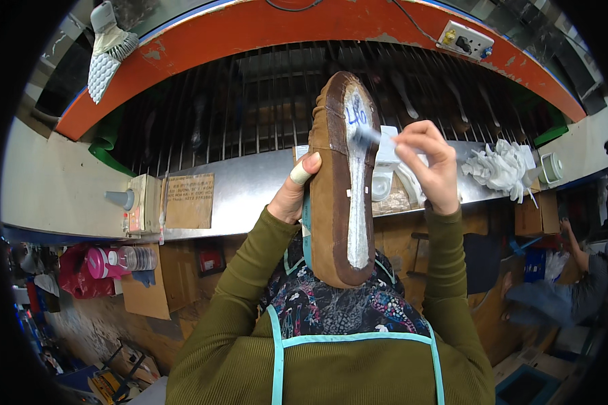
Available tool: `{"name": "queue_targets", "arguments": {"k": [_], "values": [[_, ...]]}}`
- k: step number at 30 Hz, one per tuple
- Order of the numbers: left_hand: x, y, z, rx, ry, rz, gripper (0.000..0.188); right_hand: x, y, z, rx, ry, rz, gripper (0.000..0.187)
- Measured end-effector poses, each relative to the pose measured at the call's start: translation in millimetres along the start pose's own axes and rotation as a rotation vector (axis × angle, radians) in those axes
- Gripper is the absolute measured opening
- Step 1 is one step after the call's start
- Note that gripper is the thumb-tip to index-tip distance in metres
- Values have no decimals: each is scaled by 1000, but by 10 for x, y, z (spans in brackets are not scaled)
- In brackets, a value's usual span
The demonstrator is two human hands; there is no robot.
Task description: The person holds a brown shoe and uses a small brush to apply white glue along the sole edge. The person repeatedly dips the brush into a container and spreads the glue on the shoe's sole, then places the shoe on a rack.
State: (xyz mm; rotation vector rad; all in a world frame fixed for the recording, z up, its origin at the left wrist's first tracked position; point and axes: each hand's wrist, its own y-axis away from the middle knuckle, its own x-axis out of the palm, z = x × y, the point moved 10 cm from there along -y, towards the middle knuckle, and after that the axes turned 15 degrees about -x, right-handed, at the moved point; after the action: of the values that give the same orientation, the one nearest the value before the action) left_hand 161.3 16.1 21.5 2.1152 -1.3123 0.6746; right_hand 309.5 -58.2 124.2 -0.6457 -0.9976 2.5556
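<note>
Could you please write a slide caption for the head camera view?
Left hand holding a brown shoe, underside showing; right hand holding a blurred brush-like tool over the shoe's pale strip.

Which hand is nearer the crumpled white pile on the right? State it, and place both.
Right. The right hand is left of the crumpled white pile, apart from it; the left hand is farther left, gripping the side of the brown shoe.

The brown shoe (325,223) is held up in the air with its bottom showing, and a long whitish strip runs down the middle with blue marks near the top. The small brush (366,137), a bit blurry, leans over the strip, its tip on or very near it.
</note>
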Motion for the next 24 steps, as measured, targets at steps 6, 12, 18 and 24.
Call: {"name": "queue_targets", "arguments": {"k": [6, 12, 18, 24], "values": [[-14, 35, -18, 28, 19, -97, 74, 99, 557, -229, 287, -108, -88, 12], [-87, 126, -122, 127, -32, -217, 76, 162, 888, 13, 352, -165, -175, 14], [-102, 98, -117, 112, -117, -247, 77, 172, 790, 30, 232, 13, -213, 15], [-75, 64, -110, 86, -137, -245, 77, 117, 542, 109, 130, 166, -252, 15]]}}
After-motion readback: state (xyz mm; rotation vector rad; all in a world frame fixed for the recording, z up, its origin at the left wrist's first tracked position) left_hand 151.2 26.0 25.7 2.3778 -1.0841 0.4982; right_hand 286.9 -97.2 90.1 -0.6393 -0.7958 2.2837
